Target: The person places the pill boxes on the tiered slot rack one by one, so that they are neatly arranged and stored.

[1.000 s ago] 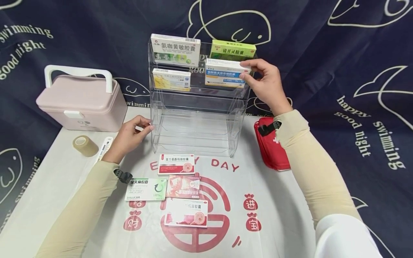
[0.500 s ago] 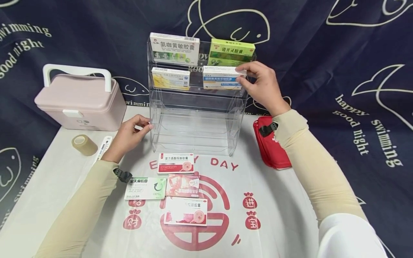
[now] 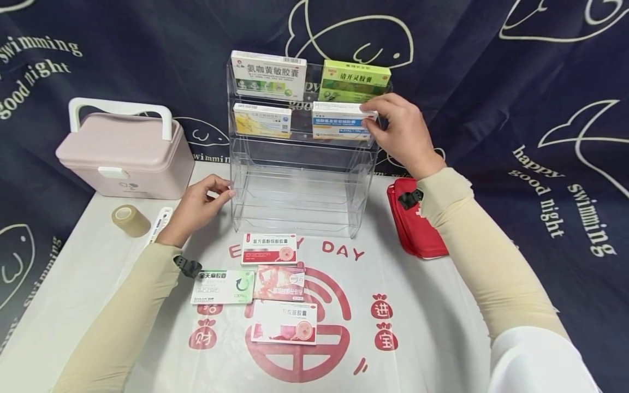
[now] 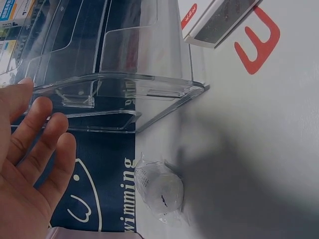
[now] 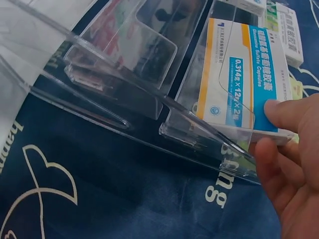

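My right hand [image 3: 405, 131] pinches the right end of a blue-and-white medicine box [image 3: 339, 121] between thumb and fingers. This box stands in the second tier of a clear acrylic display rack [image 3: 295, 185], its lower part behind the front lip in the right wrist view. At the rack's left side, my left hand [image 3: 199, 207] has its fingertips by the edge, fingers loosely bent. Also in the rack are a white box [image 3: 269, 76], a green box [image 3: 355, 81] and a yellow-and-white box [image 3: 262, 120].
Several medicine boxes lie before the rack: a red-and-white box [image 3: 269, 249], a pink box [image 3: 280, 283], a green-and-white box [image 3: 223, 287] and another red-and-white box [image 3: 284, 323]. A pink case [image 3: 123, 155], tan roll [image 3: 130, 220] and thermometer-like stick [image 3: 159, 224] stand left; a red pouch [image 3: 417, 224], right.
The blue-and-white box has gone down into the second tier, with my right hand lowering alongside it, and the green box behind shows more. My left hand keeps its place.
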A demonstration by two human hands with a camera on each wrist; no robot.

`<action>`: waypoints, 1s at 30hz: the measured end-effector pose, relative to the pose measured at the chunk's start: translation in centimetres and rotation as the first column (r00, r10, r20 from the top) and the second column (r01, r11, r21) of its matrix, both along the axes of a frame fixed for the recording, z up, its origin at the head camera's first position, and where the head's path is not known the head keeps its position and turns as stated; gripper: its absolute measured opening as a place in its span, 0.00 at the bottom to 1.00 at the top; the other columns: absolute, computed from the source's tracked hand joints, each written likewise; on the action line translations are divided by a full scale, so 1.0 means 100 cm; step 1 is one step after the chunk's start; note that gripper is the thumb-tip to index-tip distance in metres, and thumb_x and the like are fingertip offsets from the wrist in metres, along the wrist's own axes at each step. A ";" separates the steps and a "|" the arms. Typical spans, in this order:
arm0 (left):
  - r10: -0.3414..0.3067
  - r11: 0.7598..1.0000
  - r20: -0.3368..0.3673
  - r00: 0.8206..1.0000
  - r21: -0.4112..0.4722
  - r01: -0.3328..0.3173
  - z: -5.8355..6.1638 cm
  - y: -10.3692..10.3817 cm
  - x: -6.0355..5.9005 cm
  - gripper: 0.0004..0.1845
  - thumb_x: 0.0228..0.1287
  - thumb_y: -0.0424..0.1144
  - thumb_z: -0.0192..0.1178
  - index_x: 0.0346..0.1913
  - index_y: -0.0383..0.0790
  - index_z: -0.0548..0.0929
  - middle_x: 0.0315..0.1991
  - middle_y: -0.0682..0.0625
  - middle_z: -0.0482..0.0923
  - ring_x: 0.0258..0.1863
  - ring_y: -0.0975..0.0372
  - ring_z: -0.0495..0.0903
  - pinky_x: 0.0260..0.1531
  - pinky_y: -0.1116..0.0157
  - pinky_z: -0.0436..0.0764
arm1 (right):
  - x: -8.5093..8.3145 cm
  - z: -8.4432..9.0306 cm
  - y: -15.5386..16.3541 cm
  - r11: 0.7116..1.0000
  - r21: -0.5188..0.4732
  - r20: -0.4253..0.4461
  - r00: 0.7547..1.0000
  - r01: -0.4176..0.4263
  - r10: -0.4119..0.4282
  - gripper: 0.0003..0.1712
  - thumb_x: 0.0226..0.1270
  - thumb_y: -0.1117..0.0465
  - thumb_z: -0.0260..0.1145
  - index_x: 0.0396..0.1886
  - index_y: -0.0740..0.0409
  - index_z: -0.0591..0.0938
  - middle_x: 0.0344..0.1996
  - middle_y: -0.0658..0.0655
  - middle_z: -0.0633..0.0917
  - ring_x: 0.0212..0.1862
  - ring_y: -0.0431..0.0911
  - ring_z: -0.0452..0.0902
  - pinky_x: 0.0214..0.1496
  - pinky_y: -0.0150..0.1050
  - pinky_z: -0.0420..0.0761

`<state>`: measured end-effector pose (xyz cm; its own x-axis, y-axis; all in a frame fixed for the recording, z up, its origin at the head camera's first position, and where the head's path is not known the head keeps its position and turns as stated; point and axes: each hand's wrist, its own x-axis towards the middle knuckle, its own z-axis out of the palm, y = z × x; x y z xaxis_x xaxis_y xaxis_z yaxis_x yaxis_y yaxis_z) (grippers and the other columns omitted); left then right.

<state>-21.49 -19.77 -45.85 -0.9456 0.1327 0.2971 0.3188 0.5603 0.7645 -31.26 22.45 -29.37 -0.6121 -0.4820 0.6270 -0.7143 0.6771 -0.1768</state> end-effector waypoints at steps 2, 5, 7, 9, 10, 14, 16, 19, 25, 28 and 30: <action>0.000 1.000 0.004 1.000 0.002 0.000 0.000 0.000 0.000 0.11 0.73 0.40 0.64 0.50 0.36 0.82 0.42 0.45 0.86 0.38 0.60 0.80 0.37 0.71 0.78 | 0.001 0.001 0.000 1.000 0.011 -0.025 1.000 -0.007 0.008 0.14 0.65 0.68 0.72 0.50 0.55 0.89 0.48 0.53 0.86 0.49 0.47 0.82 0.49 0.45 0.81; 0.003 1.000 0.010 1.000 0.006 -0.003 0.000 0.000 -0.001 0.12 0.73 0.41 0.64 0.50 0.37 0.82 0.42 0.45 0.86 0.39 0.60 0.80 0.37 0.70 0.78 | 0.003 0.002 0.000 0.999 0.034 -0.049 0.999 -0.011 0.012 0.14 0.65 0.70 0.72 0.49 0.56 0.89 0.48 0.54 0.86 0.48 0.48 0.82 0.49 0.47 0.81; 0.004 1.000 0.012 1.000 0.009 -0.005 -0.001 -0.001 -0.001 0.12 0.73 0.41 0.64 0.51 0.37 0.82 0.42 0.45 0.86 0.39 0.60 0.80 0.38 0.70 0.78 | 0.003 0.003 0.000 0.999 0.048 -0.054 0.998 -0.009 0.012 0.13 0.65 0.70 0.72 0.48 0.57 0.89 0.47 0.55 0.86 0.47 0.48 0.82 0.48 0.47 0.81; 0.004 1.000 0.011 1.000 0.011 -0.005 -0.001 -0.001 -0.001 0.12 0.73 0.40 0.64 0.51 0.37 0.83 0.42 0.45 0.86 0.39 0.60 0.80 0.38 0.70 0.78 | 0.004 0.004 0.000 0.998 0.062 -0.052 0.999 -0.008 0.011 0.13 0.65 0.70 0.71 0.48 0.58 0.88 0.47 0.56 0.85 0.46 0.49 0.82 0.48 0.47 0.81; 0.004 1.000 0.010 1.000 0.012 -0.004 -0.002 -0.001 -0.001 0.12 0.73 0.40 0.64 0.51 0.37 0.83 0.42 0.46 0.86 0.39 0.60 0.80 0.37 0.70 0.78 | 0.004 0.004 0.000 0.998 0.070 -0.051 0.999 -0.006 0.010 0.13 0.65 0.70 0.71 0.48 0.58 0.88 0.47 0.56 0.85 0.46 0.49 0.82 0.48 0.47 0.81; 0.002 1.000 0.006 1.000 0.011 -0.002 -0.003 -0.001 -0.002 0.11 0.73 0.40 0.64 0.50 0.37 0.83 0.42 0.46 0.86 0.38 0.61 0.80 0.38 0.70 0.78 | 0.005 0.004 0.002 0.994 0.108 -0.053 0.999 0.012 -0.006 0.12 0.66 0.70 0.70 0.48 0.60 0.86 0.47 0.58 0.84 0.42 0.51 0.82 0.45 0.49 0.82; 0.002 1.000 0.006 1.000 0.010 -0.002 -0.003 0.000 -0.002 0.11 0.73 0.40 0.64 0.50 0.37 0.83 0.41 0.46 0.86 0.38 0.61 0.80 0.38 0.70 0.78 | 0.006 0.004 0.002 0.990 0.135 -0.054 0.998 0.029 -0.022 0.12 0.66 0.69 0.70 0.48 0.60 0.86 0.47 0.58 0.84 0.41 0.51 0.81 0.43 0.50 0.82; 0.001 1.000 0.005 1.000 0.011 -0.001 -0.003 0.000 -0.002 0.11 0.73 0.40 0.64 0.50 0.37 0.83 0.41 0.46 0.86 0.38 0.61 0.80 0.38 0.70 0.78 | 0.007 0.005 0.002 0.982 0.180 -0.057 0.997 0.056 -0.047 0.10 0.67 0.69 0.70 0.48 0.62 0.86 0.46 0.60 0.83 0.40 0.52 0.79 0.42 0.52 0.82; 0.003 1.000 0.001 1.000 0.014 -0.003 -0.003 -0.001 -0.002 0.11 0.72 0.40 0.65 0.50 0.37 0.83 0.41 0.46 0.86 0.38 0.61 0.80 0.37 0.71 0.79 | 0.008 0.007 0.000 0.970 0.228 -0.053 0.996 0.087 -0.077 0.09 0.69 0.70 0.66 0.46 0.64 0.87 0.43 0.61 0.82 0.44 0.55 0.77 0.44 0.52 0.82; 0.002 1.000 -0.003 1.000 0.013 -0.002 -0.003 -0.001 -0.001 0.11 0.72 0.40 0.64 0.50 0.37 0.83 0.41 0.46 0.86 0.38 0.61 0.80 0.37 0.71 0.78 | 0.009 0.007 0.000 0.968 0.234 -0.055 0.995 0.093 -0.082 0.10 0.69 0.70 0.66 0.47 0.65 0.88 0.44 0.62 0.82 0.45 0.55 0.77 0.45 0.52 0.83; 0.001 1.000 -0.004 1.000 0.013 -0.001 -0.003 -0.001 -0.001 0.11 0.73 0.40 0.64 0.50 0.37 0.83 0.41 0.46 0.86 0.38 0.61 0.80 0.38 0.71 0.78 | 0.009 0.007 0.000 0.966 0.238 -0.076 0.994 0.100 -0.084 0.10 0.69 0.69 0.65 0.47 0.64 0.88 0.43 0.62 0.82 0.45 0.56 0.77 0.45 0.53 0.83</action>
